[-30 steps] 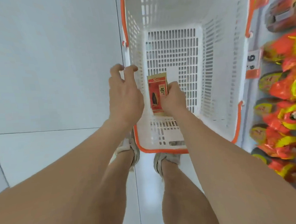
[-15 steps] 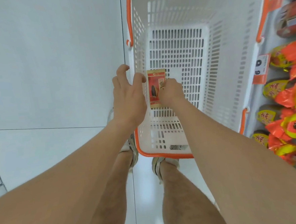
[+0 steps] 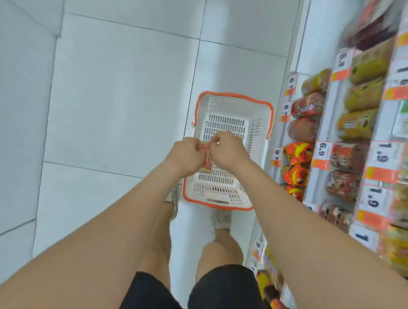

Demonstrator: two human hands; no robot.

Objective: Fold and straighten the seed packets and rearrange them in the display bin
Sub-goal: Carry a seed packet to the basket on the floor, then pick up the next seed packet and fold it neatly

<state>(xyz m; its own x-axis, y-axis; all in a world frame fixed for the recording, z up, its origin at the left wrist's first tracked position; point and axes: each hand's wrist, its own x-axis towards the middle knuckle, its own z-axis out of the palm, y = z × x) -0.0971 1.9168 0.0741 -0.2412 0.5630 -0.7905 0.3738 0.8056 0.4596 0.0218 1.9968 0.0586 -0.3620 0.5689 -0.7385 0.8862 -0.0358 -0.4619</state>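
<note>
Both hands meet over the basket: the left hand pinches the left edge of a red seed packet with curled fingers, and the right hand pinches its upper right edge. The packet is held in the air above a white, orange-rimmed basket standing on the tiled floor. Shelving at the right carries blurred snack packs and orange price tags.

I pinch a small red packet between both hands. My left hand is on its left side and my right hand on its right, with fingers curled near its top edge. It hangs above a white basket with an orange rim, standing on the tiled floor by my shoes. To my right, blurred shelves carry snack bags and price tags.
</note>
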